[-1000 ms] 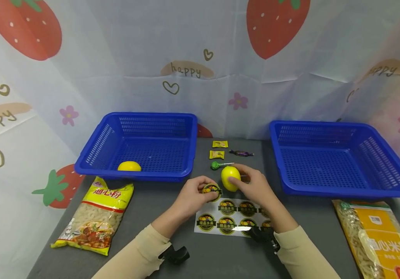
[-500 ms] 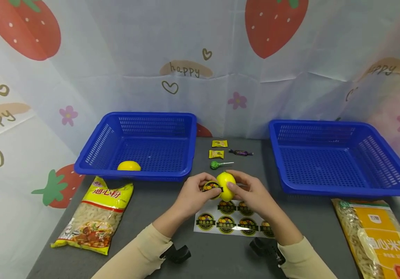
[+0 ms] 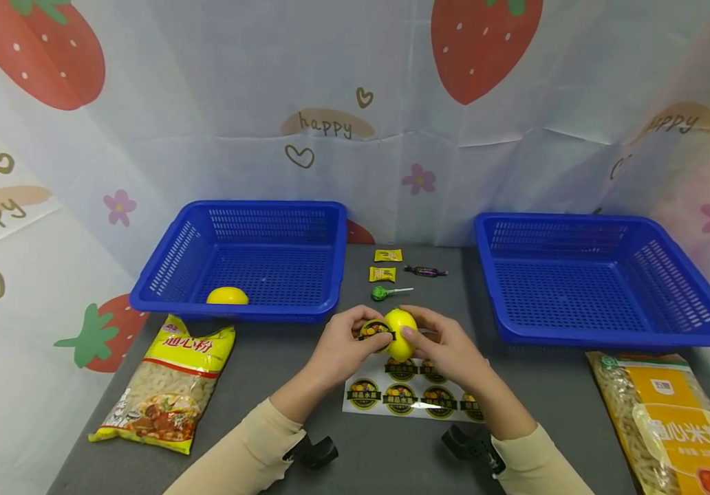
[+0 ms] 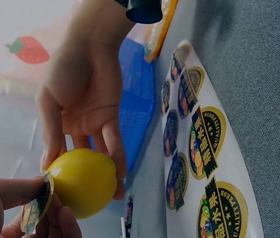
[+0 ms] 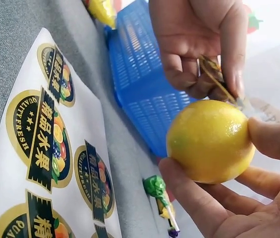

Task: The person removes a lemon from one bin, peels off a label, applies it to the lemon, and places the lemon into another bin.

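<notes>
A person's two bare hands meet above a grey table (image 3: 256, 371), one with a lemon, the other with a sticker. The lemon (image 3: 401, 335) is bright yellow, a plump oval with smooth skin and a small nub at its upper end; the right wrist view shows a shiny highlight and a faint greenish tinge low on one side. The right hand (image 3: 454, 352) grips it between thumb and fingertips, holding it nearly upright, off the table. The left hand (image 3: 341, 349) pinches the sticker (image 3: 375, 335), a glossy black disc with a gold rim, a banner across it and a picture of colourful fruit. Its edge is right by the lemon's side; whether they touch is hard to tell. Under the hands lies a white sheet (image 5: 87, 118) bearing more such stickers. Beyond them are a green lollipop (image 3: 380, 293), two yellow sweets (image 3: 382, 275) and a purple sweet (image 3: 426, 271). A second lemon (image 3: 228, 296) sits at the near side of the blue left basket (image 3: 293, 313); a matching right basket (image 3: 615, 337) stands opposite. A pasta bag lies in front of each basket, one mostly yellow (image 3: 166, 392), the other orange (image 3: 671, 412)
</notes>
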`<state>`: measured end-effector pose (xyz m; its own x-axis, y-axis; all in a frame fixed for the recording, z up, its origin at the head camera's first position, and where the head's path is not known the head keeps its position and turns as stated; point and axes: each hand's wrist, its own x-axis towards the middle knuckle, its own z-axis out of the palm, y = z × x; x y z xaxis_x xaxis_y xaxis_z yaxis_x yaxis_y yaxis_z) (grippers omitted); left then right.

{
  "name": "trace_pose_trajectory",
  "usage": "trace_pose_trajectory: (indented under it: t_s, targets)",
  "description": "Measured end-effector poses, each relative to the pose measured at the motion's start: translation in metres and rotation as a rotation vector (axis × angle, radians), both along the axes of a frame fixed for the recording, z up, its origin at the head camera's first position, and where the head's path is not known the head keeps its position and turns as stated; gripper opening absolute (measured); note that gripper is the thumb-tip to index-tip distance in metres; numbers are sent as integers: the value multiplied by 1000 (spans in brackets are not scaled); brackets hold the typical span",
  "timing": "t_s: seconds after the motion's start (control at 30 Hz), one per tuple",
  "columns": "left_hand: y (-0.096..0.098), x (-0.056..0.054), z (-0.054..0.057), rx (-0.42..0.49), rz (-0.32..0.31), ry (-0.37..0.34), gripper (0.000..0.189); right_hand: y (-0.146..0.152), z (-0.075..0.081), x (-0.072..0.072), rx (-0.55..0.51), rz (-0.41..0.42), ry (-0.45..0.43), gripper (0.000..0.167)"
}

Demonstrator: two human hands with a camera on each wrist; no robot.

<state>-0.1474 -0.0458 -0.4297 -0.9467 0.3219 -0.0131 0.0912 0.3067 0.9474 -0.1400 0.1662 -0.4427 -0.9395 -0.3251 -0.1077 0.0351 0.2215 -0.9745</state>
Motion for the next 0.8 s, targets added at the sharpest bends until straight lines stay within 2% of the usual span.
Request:
trace_pose_trajectory:
  t_s: [0.33, 0.6, 0.8]
  targets:
    - [2, 0, -1, 30, 28, -6, 21, -3, 5, 4, 6, -17, 2, 57]
    - [3, 1, -3, 125, 28, -87, 25, -2, 8, 6, -12, -16, 17, 55]
    - [4, 1, -3, 158, 36, -108, 24, -3, 7, 7, 1, -26, 55, 56]
